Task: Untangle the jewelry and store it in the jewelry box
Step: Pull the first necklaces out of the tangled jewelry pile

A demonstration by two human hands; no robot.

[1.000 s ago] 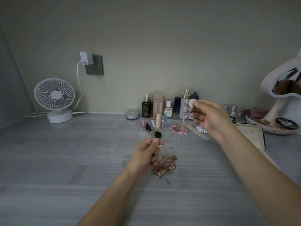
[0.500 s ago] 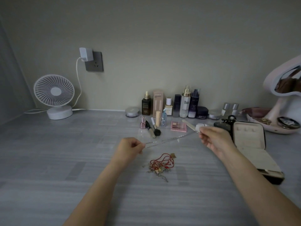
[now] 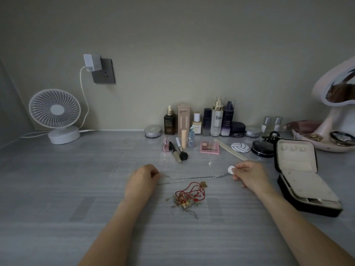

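Two-handed: pinched one end of silver chain (image 3: 192,178) in curled left hand (image 3: 142,179), its white pendant (image 3: 231,169) in right hand (image 3: 249,175), stretched between. Had tangled jewelry heap (image 3: 189,197) on table (image 3: 76,189) just nearer, open jewelry box (image 3: 295,162) beside right hand.

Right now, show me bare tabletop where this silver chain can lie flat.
Widest bare stretch: between the desk fan and the left hand. Also the near tabletop below the jewelry tangle. Crowded: the cosmetics row by the wall, and around the jewelry box.
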